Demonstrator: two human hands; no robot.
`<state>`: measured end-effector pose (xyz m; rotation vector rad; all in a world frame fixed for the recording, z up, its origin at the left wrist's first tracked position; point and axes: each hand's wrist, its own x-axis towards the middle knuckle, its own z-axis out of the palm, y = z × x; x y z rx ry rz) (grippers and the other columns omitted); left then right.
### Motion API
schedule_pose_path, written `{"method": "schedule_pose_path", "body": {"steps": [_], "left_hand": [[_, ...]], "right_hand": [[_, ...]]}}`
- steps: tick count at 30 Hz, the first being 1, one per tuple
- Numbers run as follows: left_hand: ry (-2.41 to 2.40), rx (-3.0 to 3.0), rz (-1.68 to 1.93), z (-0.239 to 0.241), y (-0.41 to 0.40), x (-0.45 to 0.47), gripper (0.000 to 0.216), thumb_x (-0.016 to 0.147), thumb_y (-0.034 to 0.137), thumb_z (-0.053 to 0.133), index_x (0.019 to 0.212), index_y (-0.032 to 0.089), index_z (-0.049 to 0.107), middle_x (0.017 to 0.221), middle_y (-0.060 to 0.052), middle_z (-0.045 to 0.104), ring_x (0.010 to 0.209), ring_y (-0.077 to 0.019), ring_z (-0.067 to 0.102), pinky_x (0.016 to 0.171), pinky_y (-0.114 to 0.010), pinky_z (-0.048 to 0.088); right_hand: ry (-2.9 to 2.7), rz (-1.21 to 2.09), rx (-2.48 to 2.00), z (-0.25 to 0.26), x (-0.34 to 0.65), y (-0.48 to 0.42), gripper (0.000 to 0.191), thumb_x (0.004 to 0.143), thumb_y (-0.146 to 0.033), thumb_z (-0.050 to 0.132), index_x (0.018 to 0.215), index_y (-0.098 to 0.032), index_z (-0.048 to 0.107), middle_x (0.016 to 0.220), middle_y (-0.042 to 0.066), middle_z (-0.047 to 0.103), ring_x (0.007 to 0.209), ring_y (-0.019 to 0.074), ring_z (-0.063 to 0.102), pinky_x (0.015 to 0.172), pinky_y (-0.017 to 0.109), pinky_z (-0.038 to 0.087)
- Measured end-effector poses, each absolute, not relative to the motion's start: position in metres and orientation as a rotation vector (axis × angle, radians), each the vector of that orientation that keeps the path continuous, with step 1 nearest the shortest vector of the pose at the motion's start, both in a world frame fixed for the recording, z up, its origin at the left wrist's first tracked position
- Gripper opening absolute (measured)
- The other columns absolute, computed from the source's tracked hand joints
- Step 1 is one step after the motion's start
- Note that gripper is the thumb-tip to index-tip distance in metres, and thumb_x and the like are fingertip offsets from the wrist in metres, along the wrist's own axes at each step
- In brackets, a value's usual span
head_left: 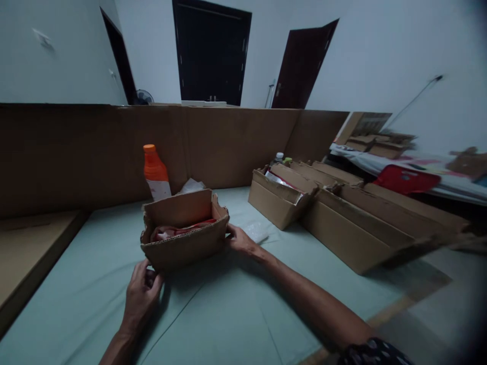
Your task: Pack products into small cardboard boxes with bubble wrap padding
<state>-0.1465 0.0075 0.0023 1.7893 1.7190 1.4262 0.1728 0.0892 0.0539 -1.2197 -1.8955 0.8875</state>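
Observation:
A small open-topped cardboard box (190, 252) is between my two hands, slightly tilted, over the pale green cloth. Inside it lies something red and dark with a whitish patch (171, 232), whose kind I cannot make out. My left hand (142, 291) is at the box's lower left corner, thumb and fingers curled against it. At the opposite end, my right hand (241, 240) grips the lower right corner, its fingertips partly hidden by the cardboard. Behind the box stands an orange-capped bottle (155, 170) with a white lower part, next to a crumpled clear plastic piece (192, 186).
Several open cardboard boxes (342, 230) stand to the right, one holding a red-and-white packet (279, 180). Clear plastic wrap (256, 232) lies beyond my right hand. A tall cardboard wall (236, 147) closes the back, and a flat cardboard piece (34, 248) is at left.

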Motion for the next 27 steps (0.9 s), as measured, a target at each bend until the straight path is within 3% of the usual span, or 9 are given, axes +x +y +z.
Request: {"method": "schedule_pose_path", "body": {"steps": [5,8,11,14,18,23,27], "left_hand": [[1.688,1.776,1.348,0.005,0.004,-0.143,0.040,0.080,0.043,0.055,0.112,0.020,0.059,0.083,-0.001,0.061,0.060,-0.0149,0.057,0.062,-0.030,0.050],[1.719,1.684,1.336,0.007,0.004,-0.144,0.049,0.075,0.048,0.057,0.114,0.019,0.060,0.081,-0.001,0.066,0.058,-0.0156,0.057,0.062,-0.030,0.050],[1.722,1.567,1.367,0.007,0.005,-0.144,0.056,0.070,0.053,0.061,0.114,0.018,0.061,0.080,-0.002,0.068,0.069,-0.0195,0.064,0.070,-0.033,0.053],[1.729,1.495,1.399,0.006,0.005,-0.146,0.067,0.069,0.056,0.062,0.122,0.016,0.057,0.089,-0.005,0.068,0.077,-0.0211,0.065,0.077,-0.036,0.054],[1.869,1.459,1.428,0.008,-0.019,-0.140,0.080,0.073,0.052,0.059,0.141,0.014,0.043,0.112,-0.011,0.064,0.092,-0.0246,0.064,0.085,-0.042,0.053],[1.943,1.608,1.514,0.014,-0.098,-0.100,0.068,0.083,0.042,0.058,0.145,0.021,0.040,0.121,-0.011,0.060,0.112,-0.0290,0.059,0.076,-0.039,0.054],[1.684,1.976,1.381,0.014,-0.133,-0.056,0.039,0.087,0.034,0.056,0.124,0.022,0.058,0.121,-0.013,0.060,0.115,-0.0284,0.058,0.096,-0.046,0.050]], "right_hand": [[-1.820,0.571,-1.536,0.071,0.247,0.090,0.051,0.069,-0.021,0.067,0.120,-0.021,0.067,0.129,0.011,0.065,0.124,0.0310,0.055,0.104,0.047,0.042],[-1.786,0.457,-1.666,0.077,0.275,0.096,0.034,0.067,-0.020,0.072,0.101,-0.018,0.072,0.105,0.012,0.073,0.109,0.0315,0.063,0.098,0.045,0.046],[-1.820,0.410,-1.650,0.077,0.277,0.087,0.017,0.073,-0.020,0.067,0.088,-0.016,0.072,0.085,0.008,0.074,0.088,0.0256,0.068,0.084,0.038,0.051],[-1.886,0.346,-1.525,0.075,0.263,0.055,0.019,0.081,-0.020,0.058,0.095,-0.015,0.071,0.094,0.009,0.074,0.091,0.0232,0.067,0.086,0.037,0.050],[-2.065,0.316,-1.305,0.070,0.244,-0.019,0.027,0.077,-0.014,0.061,0.101,-0.021,0.071,0.106,0.008,0.074,0.106,0.0247,0.063,0.097,0.042,0.043],[-2.359,0.342,-0.929,0.056,0.236,-0.096,0.038,0.079,-0.014,0.061,0.115,-0.022,0.066,0.114,0.009,0.072,0.110,0.0252,0.062,0.097,0.043,0.041],[-2.239,0.374,-1.010,0.053,0.240,-0.109,0.030,0.086,-0.013,0.056,0.112,-0.022,0.065,0.105,0.007,0.074,0.099,0.0233,0.065,0.090,0.041,0.043]]}}
